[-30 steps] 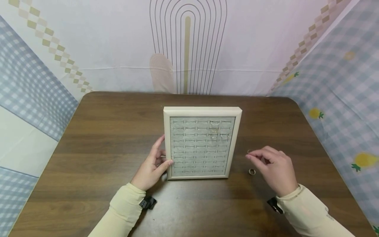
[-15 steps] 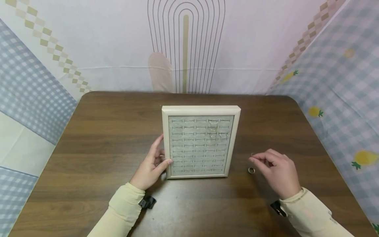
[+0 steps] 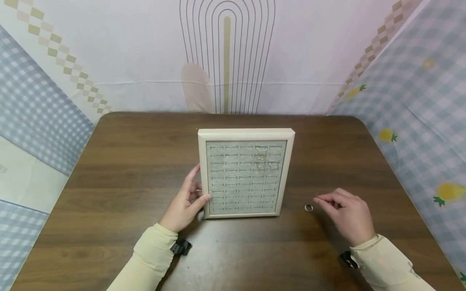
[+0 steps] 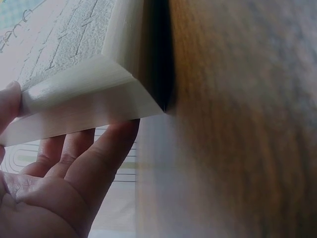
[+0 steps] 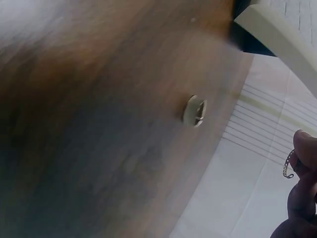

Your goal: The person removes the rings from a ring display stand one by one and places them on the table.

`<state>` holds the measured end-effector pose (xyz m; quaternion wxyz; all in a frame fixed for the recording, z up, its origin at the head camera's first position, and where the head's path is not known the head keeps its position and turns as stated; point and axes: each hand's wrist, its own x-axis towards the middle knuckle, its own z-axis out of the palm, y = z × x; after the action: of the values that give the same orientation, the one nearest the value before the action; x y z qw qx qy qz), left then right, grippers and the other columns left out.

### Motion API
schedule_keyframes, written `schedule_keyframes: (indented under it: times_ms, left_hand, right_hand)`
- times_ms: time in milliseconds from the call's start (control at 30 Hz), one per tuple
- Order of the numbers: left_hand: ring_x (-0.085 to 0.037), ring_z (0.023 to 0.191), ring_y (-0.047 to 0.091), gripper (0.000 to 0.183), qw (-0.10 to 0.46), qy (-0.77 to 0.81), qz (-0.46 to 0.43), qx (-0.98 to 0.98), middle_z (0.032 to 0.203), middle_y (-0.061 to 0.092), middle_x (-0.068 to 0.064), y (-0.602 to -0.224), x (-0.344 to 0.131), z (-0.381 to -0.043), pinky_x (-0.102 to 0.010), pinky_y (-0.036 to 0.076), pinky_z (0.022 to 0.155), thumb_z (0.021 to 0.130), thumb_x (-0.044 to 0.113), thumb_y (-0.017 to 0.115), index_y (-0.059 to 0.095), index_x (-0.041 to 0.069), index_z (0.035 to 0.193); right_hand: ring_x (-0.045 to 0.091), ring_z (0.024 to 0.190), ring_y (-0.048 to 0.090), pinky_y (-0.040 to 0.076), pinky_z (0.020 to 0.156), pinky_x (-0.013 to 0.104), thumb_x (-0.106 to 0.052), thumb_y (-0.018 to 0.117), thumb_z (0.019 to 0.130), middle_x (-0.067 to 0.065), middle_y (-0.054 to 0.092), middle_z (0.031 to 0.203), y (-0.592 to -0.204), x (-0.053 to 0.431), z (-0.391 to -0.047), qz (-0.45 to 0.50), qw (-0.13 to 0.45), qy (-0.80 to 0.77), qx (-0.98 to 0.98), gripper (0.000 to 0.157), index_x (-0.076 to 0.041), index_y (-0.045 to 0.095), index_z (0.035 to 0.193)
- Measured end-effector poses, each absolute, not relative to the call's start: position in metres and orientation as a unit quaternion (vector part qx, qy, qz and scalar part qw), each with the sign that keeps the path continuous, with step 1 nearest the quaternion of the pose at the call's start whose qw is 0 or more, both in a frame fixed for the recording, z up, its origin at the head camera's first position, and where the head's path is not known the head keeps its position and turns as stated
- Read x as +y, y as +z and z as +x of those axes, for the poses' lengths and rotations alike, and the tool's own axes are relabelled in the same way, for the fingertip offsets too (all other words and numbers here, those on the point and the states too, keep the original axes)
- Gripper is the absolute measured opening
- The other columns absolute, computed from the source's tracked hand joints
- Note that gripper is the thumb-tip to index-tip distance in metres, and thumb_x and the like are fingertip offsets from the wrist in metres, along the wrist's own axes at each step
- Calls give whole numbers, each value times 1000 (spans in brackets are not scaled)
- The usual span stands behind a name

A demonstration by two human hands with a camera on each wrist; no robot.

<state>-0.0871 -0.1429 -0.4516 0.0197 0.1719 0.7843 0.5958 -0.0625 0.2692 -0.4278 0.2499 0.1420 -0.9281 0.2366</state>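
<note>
Left hand (image 3: 183,208) grips the left edge of the cream frame (image 3: 246,133), thumb on front; frame stands on the desk (image 3: 145,141). Right hand (image 3: 347,212), well apart, pinches a small ring (image 5: 287,163) to the frame's right. Step looks like handling one ring while steadying the frame; next move probably calls for a light fingertip pinch and a firm left hold. Frame smooth, squared; panel (image 3: 240,190) grey, fabric-like, slit in rows, few thin rings (image 3: 261,158) upper right. Held ring curved, looks pierced or beaded, partly hidden. Wide band (image 5: 190,111) on desk, shiny.
</note>
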Motion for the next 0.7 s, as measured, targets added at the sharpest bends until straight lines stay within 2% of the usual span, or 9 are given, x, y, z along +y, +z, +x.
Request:
schedule_keyframes:
  times_ms: [467,700]
  left_hand:
    - [-25,93,69,86,21,598,173,782,111,68,-21,-452,-143,-87,-35,57,84,96,0,64,11,18,161]
    - [-28,92,68,86,9,600,190,777,109,68,-23,-453,-143,-88,-34,58,82,95,-5,63,10,13,161]
  right_hand:
    - [-2,53,39,31,50,17,-10,91,69,-17,64,68,-437,278,-59,147,227,214,-939,17,-19,78,75]
    - [-2,56,43,33,50,16,-13,90,72,-17,66,70,-439,280,-57,124,206,217,-946,16,-22,79,76]
